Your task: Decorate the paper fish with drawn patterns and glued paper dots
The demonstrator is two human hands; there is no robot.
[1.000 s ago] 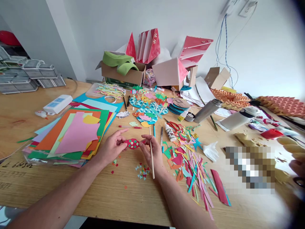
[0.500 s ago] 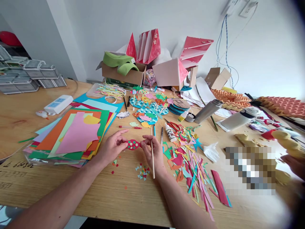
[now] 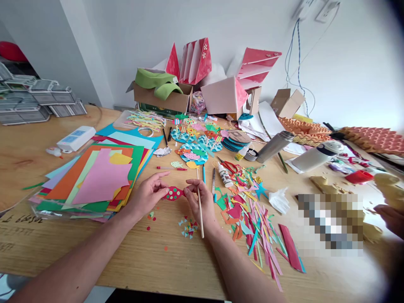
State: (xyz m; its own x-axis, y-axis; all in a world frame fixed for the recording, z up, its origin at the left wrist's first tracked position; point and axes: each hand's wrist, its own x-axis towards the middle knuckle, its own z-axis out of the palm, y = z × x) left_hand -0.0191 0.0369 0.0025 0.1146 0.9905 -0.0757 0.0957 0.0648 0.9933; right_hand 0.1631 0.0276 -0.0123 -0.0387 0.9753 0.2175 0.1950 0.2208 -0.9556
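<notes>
Between my two hands is a small red paper fish [image 3: 174,193] dotted with pale and green spots. My left hand [image 3: 148,194] pinches its left end between thumb and fingers. The narrow right end is pinched by my right hand [image 3: 202,204], which also keeps a thin wooden stick [image 3: 201,216] tucked across its fingers. Below the hands lies a little pile of tiny coloured paper triangles [image 3: 188,227], with a few paper dots [image 3: 151,216] to its left. Beyond them are a red pen [image 3: 172,168] and a pale green paper fish [image 3: 176,164].
Coloured paper sheets [image 3: 101,179] are stacked on the left. Paper scraps [image 3: 261,227], a glue bottle [image 3: 225,174] and red-handled scissors [image 3: 229,165] lie to the right. Farther back stand blue decorated discs [image 3: 192,158] and two flasks [image 3: 274,146]. Another person's hand [image 3: 389,219] is at the far right.
The paper fish has tilted slightly in my fingers, and the view has shifted a little. At the far right, the other person's hand and the yellowish lump have moved, showing more of a red object.
</notes>
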